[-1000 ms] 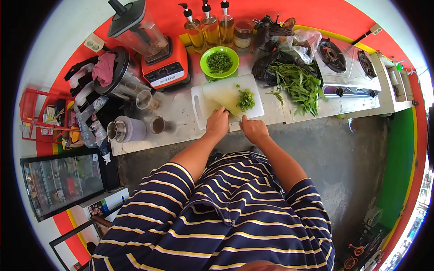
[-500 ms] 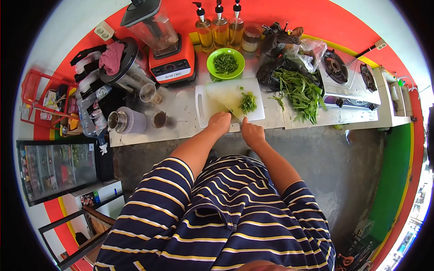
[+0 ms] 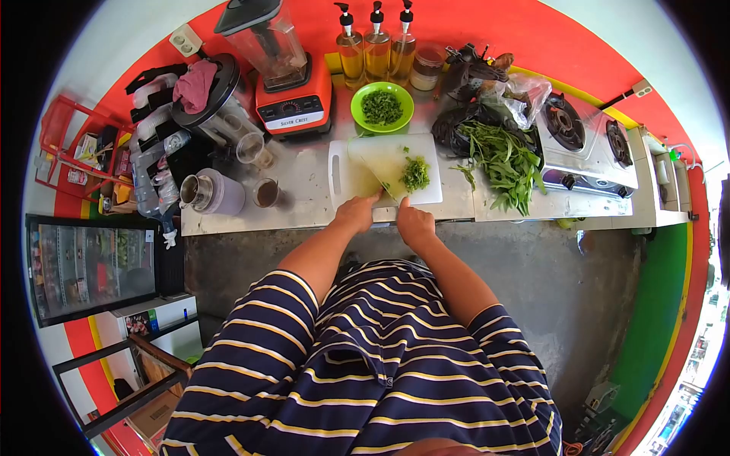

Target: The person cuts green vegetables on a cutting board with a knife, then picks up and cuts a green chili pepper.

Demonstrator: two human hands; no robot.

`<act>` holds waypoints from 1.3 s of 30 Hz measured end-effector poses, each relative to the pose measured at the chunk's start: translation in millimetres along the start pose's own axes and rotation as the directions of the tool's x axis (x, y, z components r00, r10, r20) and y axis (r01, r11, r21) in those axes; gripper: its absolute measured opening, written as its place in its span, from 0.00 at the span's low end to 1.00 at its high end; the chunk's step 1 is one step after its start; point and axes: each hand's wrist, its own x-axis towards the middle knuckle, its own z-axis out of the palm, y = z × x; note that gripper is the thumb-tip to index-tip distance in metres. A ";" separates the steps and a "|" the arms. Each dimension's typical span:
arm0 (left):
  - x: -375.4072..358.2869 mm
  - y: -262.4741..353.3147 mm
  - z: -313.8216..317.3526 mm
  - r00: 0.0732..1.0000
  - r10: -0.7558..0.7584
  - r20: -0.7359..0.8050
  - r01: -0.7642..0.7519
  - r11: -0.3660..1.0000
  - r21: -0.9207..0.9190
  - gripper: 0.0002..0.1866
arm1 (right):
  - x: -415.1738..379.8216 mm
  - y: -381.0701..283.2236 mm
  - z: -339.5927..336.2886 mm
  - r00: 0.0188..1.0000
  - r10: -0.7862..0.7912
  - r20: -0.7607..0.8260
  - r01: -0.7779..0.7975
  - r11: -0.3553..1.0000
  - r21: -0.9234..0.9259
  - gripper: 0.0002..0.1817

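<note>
A white cutting board (image 3: 432, 194) lies at the counter's front edge. My right hand (image 3: 415, 226) is closed at its near edge, around what looks like the handle of a knife. The broad pale knife blade (image 3: 372, 165) slants up and left over the board, hard to tell from the white surface. My left hand (image 3: 356, 214) is closed beside the blade, with a small bit of greens (image 3: 385, 187) at its fingertips. To the right of the blade sits a pile of chopped greens (image 3: 415, 174). Behind the board, a lime-green bowl (image 3: 357, 115) holds more chopped greens.
Leafy stems (image 3: 506, 163) spill from a black plastic bag (image 3: 452, 137) on the right, beside a gas stove (image 3: 585, 152). A red blender (image 3: 293, 110), pump bottles (image 3: 376, 57), a glass of dark liquid (image 3: 266, 194) and a lilac flask (image 3: 224, 204) stand behind and left.
The view has shifted slightly. Both hands stay at the board's near edge, with my left hand a little lower and flatter. The chopped pile looks much the same.
</note>
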 end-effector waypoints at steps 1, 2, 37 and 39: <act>-1.7 0.9 0.8 1.000 -0.018 0.001 0.018 1.000 -0.001 0.46 | 0.8 -1.8 -5.0 1.000 0.000 0.000 0.000 1.000 -0.001 0.10; -2.1 0.9 2.3 1.000 -0.017 0.001 0.017 1.000 -0.002 0.46 | 2.3 -3.9 -10.5 0.999 0.007 0.035 -0.007 1.000 0.001 0.11; 72.3 -83.2 -28.4 0.790 -0.177 -0.587 -0.196 0.833 -0.517 0.25 | 1.9 48.9 -35.4 0.983 0.171 0.063 -0.181 0.883 0.432 0.22; 91.3 -86.2 -24.6 0.785 -0.155 -0.600 -0.179 0.871 -0.458 0.26 | -0.3 58.3 -43.9 0.967 0.246 0.058 -0.247 0.869 0.428 0.23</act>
